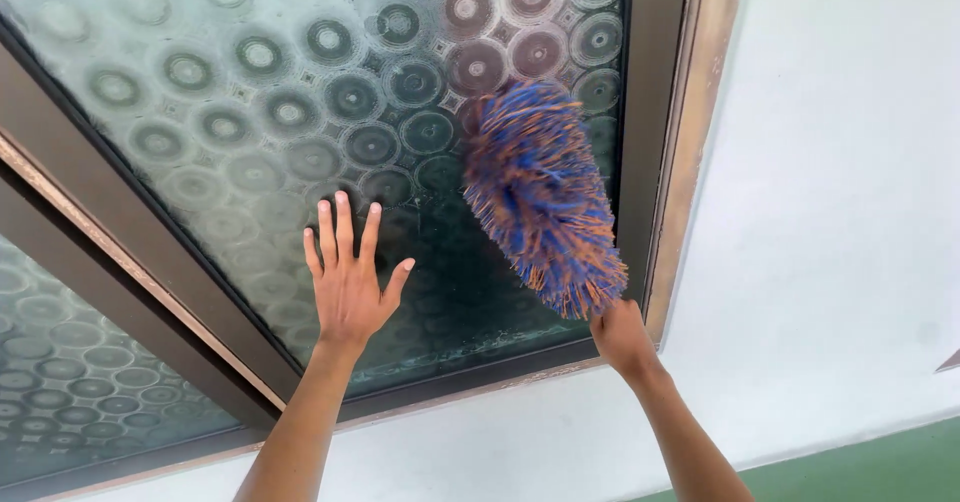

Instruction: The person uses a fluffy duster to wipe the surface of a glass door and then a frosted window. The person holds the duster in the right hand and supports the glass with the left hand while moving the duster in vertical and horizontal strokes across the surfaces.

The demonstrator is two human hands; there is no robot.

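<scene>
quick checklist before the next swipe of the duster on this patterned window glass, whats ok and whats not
1. Right hand has a grip on the duster: ok, the hand is closed at the duster's base, though the handle itself is hidden.
2. Duster head meets the glass pane: ok, the blue and orange fibres lie against it near the right frame.
3. Left hand out of the duster's way: ok, it is spread flat on the glass, apart from the fibres.
4. Room to sweep left and up: ok, bare glass there.
5. Dust left on the glass: cannot tell, the ring pattern hides it.
</scene>
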